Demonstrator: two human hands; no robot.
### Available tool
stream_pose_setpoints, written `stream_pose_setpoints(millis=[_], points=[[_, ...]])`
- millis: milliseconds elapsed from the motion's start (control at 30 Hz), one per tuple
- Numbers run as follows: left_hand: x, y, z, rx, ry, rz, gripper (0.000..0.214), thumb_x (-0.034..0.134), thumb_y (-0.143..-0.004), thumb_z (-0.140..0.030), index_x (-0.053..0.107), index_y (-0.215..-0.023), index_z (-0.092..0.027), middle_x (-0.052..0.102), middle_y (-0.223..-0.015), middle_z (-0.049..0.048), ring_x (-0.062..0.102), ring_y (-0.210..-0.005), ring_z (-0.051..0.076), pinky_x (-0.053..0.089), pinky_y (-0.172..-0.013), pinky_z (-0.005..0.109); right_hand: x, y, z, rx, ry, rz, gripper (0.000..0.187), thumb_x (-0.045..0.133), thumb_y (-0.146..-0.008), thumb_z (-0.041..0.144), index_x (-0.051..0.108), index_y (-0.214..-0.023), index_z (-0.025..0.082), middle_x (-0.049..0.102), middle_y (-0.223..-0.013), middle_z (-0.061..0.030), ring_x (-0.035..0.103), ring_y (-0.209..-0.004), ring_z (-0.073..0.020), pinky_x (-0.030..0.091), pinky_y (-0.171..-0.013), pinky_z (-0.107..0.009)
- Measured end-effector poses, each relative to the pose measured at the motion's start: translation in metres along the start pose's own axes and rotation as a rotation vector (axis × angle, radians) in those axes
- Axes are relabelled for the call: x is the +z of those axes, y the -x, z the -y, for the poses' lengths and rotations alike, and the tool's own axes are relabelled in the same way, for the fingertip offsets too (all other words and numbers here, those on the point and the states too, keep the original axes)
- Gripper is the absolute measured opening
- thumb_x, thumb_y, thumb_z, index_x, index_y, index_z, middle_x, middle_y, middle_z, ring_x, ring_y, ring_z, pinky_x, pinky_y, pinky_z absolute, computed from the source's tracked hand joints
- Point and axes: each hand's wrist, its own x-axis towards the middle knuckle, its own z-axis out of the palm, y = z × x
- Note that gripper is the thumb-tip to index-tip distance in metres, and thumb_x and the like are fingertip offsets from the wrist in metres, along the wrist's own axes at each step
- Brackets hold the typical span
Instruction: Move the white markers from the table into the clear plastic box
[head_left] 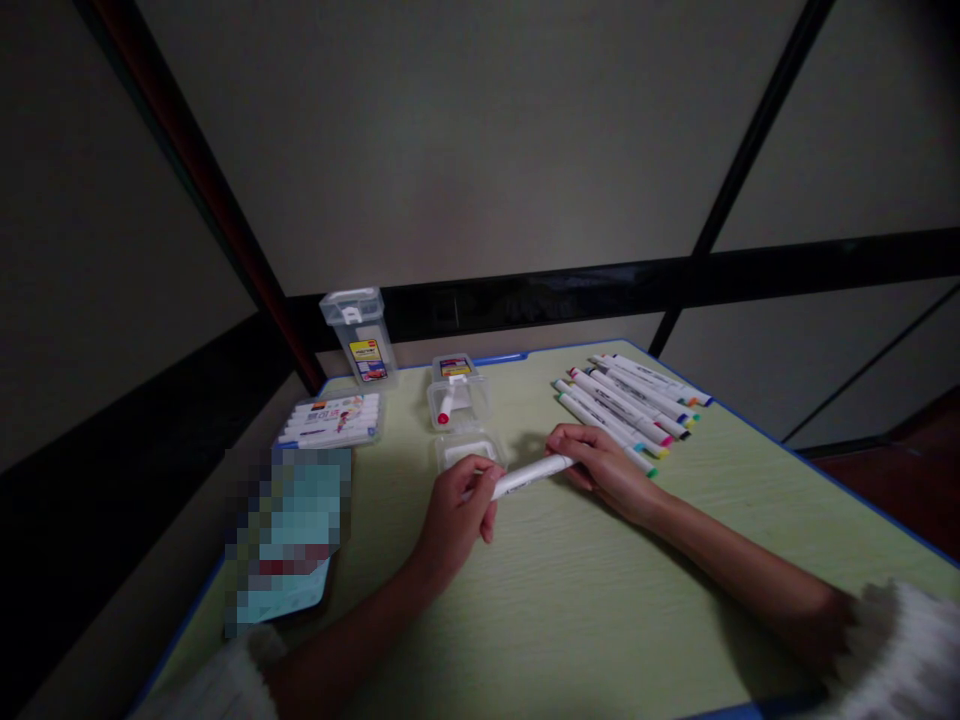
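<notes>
Fluffy white sleeves [889, 640] are closest, one at each bottom corner, and bare arms reach out from them to the grip. Both hands are closed on one white marker [529, 475]. Its near end is pinched by the left hand [456, 510], and its far end is in the fingers of the right hand [604, 468]. The marker slants between the two hands, over a pale green table [540, 610] with a blue edge. Small dark writing shows on its side, too tiny to read. Just past the right hand lies a bunch of white markers [622, 405], with ends in green, yellow, pink, blue, orange and black. Right behind the left hand is a clear plastic piece [469, 440], partly hidden. Farther behind it sits a clear box [476, 400] with a red-ended marker [445, 410] slanting at it. Left of the grip and farther back, a tall clear box [358, 340] stands upright with a yellow label. Nearer than that is a flat pack of white markers [334, 418]. Left of the left hand is a pale blue thing [304, 510], too blurry to name.
</notes>
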Motion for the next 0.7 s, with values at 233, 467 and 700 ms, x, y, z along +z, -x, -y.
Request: stream_pose_setpoints(millis=[233,467,700], points=[[-0.0002,-0.0001,-0.0009,0.015,-0.015,-0.033,0.022,0.052,-0.073,-0.038,0.05,-0.069,-0.016,0.042,-0.036,-0.0094,0.038,-0.029,0.005,0.029,-0.032,0.016,0.0003,0.0006,0.0005,0.02,-0.013,-0.003,0.022,0.058,-0.07,0.034,0.053,-0.058,0.016,0.035,-0.038,0.0076,0.024,-0.033,-0.0045,0.009,-0.035,-0.023],[-0.0007,0.0003,-0.0033,0.04,-0.043,-0.069,0.011,0.057,-0.065,-0.026,0.053,-0.07,-0.017,0.049,-0.045,-0.0077,0.041,-0.037,0.006,0.03,-0.037,0.017,-0.0011,-0.0003,0.001,0.017,-0.005,-0.028,0.022,0.06,-0.068,0.033,0.053,-0.055,0.016,0.037,-0.039,0.0067,0.025,-0.033,-0.0046,0.01,-0.036,-0.023],[-0.0003,0.0005,-0.0023,0.044,-0.045,-0.038,0.011,0.054,-0.067,-0.027,0.053,-0.071,-0.017,0.047,-0.047,-0.0077,0.038,-0.037,0.005,0.03,-0.038,0.017,-0.0013,-0.0005,0.0002,0.026,-0.017,-0.036,0.022,0.061,-0.067,0.032,0.053,-0.054,0.016,0.037,-0.04,0.0068,0.026,-0.033,-0.0038,0.01,-0.035,-0.022]])
